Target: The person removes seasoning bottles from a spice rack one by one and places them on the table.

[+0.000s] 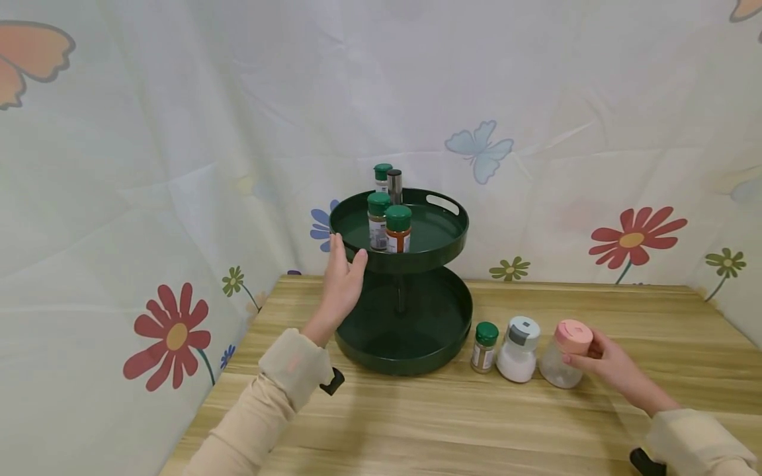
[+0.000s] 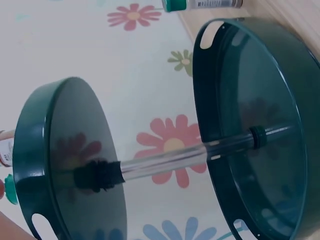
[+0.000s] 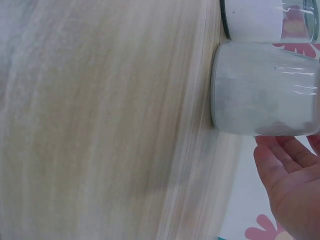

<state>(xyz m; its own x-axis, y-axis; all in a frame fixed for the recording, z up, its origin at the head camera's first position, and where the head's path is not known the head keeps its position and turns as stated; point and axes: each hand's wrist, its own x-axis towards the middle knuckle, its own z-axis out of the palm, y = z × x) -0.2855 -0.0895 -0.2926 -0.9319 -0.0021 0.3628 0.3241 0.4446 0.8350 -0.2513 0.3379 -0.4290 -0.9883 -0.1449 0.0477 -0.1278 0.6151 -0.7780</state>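
Note:
A dark green two-tier turntable rack (image 1: pixel 405 357) stands on the table. My left hand (image 1: pixel 342 284) is at the left front of its upper tray (image 1: pixel 428 261), fingers fairly straight against the rim. On that tray stand several spice jars, among them a green-capped one (image 1: pixel 399 228) with orange-red contents. My right hand (image 1: pixel 616 367) holds a pink-lidded seasoning jar (image 1: pixel 561 370) near the lid, thumb in front and fingers round its right side. The right wrist view shows this clear jar (image 3: pixel 265 90) upright at the table surface, fingers partly hidden behind it.
Left of the pink-lidded jar stand a white-lidded jar (image 1: pixel 516 360) of white contents and a small green-capped spice jar (image 1: pixel 483 350), close to the rack's lower tray (image 1: pixel 461 311). A flower-printed curtain (image 1: pixel 536 218) hangs behind the wooden table (image 1: pixel 476 430).

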